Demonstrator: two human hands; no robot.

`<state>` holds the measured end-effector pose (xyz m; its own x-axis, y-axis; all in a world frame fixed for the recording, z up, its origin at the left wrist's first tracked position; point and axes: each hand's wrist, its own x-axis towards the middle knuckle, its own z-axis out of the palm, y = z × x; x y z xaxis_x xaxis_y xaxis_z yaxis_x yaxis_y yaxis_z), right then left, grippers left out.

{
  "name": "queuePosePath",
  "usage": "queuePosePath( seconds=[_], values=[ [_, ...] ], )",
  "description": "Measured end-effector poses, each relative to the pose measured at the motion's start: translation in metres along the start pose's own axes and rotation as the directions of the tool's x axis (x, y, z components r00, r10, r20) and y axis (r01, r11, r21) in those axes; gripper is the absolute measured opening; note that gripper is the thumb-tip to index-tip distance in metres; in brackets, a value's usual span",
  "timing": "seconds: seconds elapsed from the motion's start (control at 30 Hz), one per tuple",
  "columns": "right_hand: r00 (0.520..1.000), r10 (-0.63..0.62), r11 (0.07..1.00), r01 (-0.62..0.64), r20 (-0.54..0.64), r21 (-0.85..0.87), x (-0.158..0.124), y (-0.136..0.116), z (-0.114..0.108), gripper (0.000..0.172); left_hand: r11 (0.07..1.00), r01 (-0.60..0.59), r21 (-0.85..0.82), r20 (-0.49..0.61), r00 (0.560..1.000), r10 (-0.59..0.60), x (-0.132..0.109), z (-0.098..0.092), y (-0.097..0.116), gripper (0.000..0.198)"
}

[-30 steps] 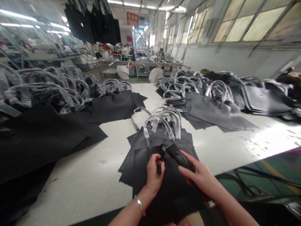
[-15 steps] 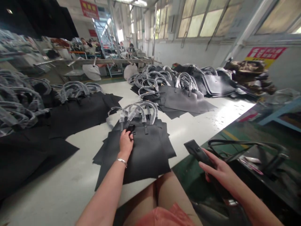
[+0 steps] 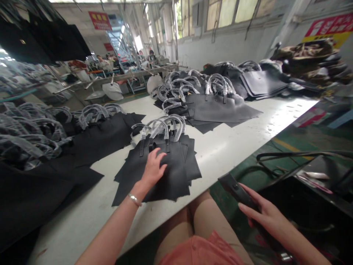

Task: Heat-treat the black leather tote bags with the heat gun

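My left hand point(image 3: 153, 168) hovers over or rests lightly on a fanned stack of black bag panels point(image 3: 176, 180), fingers spread, nothing held; contact is hard to judge. Just beyond its fingertips, a small black tab point(image 3: 152, 147) stands up from the top panel. The stack's curved bag handles point(image 3: 162, 127) are wrapped in clear plastic and point away from me. Off the table's front edge, my right hand point(image 3: 263, 206) grips a wide black strap point(image 3: 234, 187) with a snap-like round spot near its end. Its lower part runs down beneath my forearm, where a metal piece glints.
More black panels with wrapped handles lie on the white table point(image 3: 217, 151), in a left pile point(image 3: 107, 136) and a far pile point(image 3: 220, 108). Right of my knees stands a black container point(image 3: 300, 198) with pink-handled scissors point(image 3: 320, 186). Black bags point(image 3: 49, 40) hang at upper left.
My left hand has let go of the small black tab and opened, drawing slightly back. My right hand still holds the strap. The camera view has shifted a little.
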<state>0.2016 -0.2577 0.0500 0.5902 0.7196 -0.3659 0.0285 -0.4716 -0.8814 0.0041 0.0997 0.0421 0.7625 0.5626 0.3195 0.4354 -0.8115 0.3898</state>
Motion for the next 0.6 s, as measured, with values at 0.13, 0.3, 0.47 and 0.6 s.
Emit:
queuePosePath(
  seconds=[0.13, 0.3, 0.47, 0.6],
  values=[
    [0.999, -0.008, 1.000, 0.009, 0.050, -0.019, 0.003, 0.005, 0.004, 0.080, 0.917, -0.221, -0.332, 0.263, 0.912, 0.315, -0.029, 0.015, 0.046, 0.019],
    [0.992, -0.039, 0.998, 0.046, 0.121, -0.051, 0.005, 0.013, 0.008, 0.075, 0.904, -0.264, -0.336, 0.327, 0.868, 0.375, -0.037, 0.043, 0.057, 0.006],
    [0.986, -0.062, 0.992, 0.079, 0.156, -0.101, 0.005, -0.001, 0.013, 0.073, 0.895, -0.178, -0.409, 0.445, 0.817, 0.366, -0.036, 0.042, 0.051, 0.017],
    [0.960, -0.110, 0.981, 0.147, 0.258, -0.129, 0.009, -0.025, 0.019, 0.067, 0.863, -0.119, -0.491, 0.448, 0.815, 0.367, -0.037, 0.033, 0.045, 0.018]
  ],
)
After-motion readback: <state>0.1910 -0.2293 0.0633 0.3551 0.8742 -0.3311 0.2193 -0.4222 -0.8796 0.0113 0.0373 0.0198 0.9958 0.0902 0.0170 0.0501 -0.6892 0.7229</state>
